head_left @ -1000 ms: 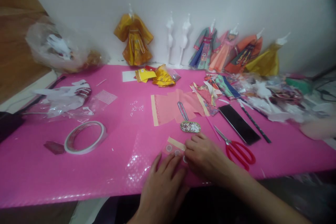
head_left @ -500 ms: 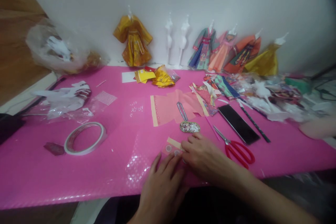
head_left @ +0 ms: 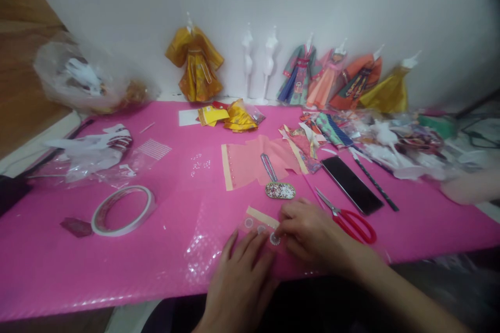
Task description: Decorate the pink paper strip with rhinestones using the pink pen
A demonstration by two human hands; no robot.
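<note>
On table [head_left: 58, 270], bag [head_left: 84, 78] holding figures

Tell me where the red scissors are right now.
In the head view, the red scissors lie on the pink table, just right of the right hand and left of the black phone.

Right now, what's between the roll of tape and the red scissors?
Head view: both hands, left and right, pressing a small pink paper piece.

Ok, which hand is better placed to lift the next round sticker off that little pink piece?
Probably the right hand: its fingertips already pinch at a round sticker on the pink paper piece. The left hand lies flat on the piece's near edge, so it seems better kept pinning it.
</note>
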